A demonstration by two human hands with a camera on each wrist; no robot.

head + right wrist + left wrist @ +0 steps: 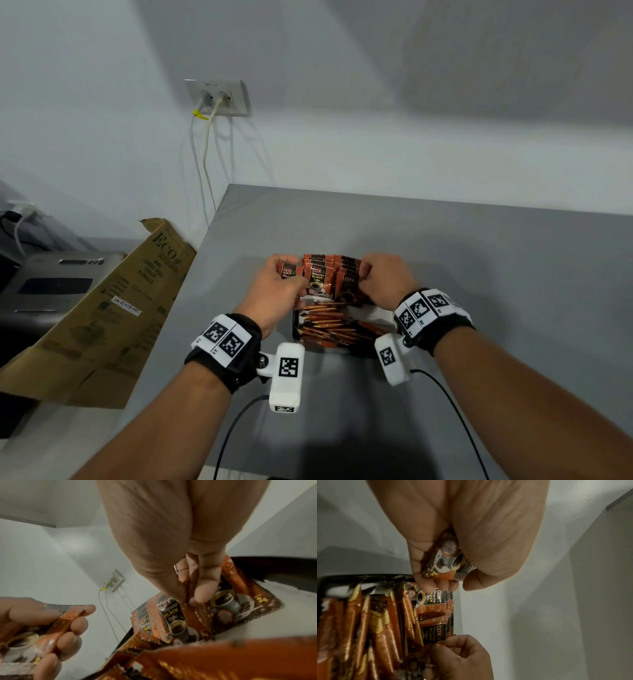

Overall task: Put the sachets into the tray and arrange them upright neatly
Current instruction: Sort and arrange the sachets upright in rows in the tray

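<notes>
A black tray (295,329) sits on the grey table. Orange-brown coffee sachets (322,277) stand upright in a stack at its far end. Several thin stick sachets (329,325) lie flat in the near part. My left hand (291,274) grips one sachet (447,561) just left of the stack, above the tray's far left corner. My right hand (363,274) pinches the top of a sachet (228,601) leaning at the stack's right side, thumb and finger (200,595) closed on its edge. What lies behind the stack is hidden.
A white paper liner (373,311) shows in the tray's right half. A brown cardboard box (102,308) leans at the table's left edge beside a grey appliance (51,284). A wall socket (219,97) with two cables hangs behind. Bare table surrounds the tray.
</notes>
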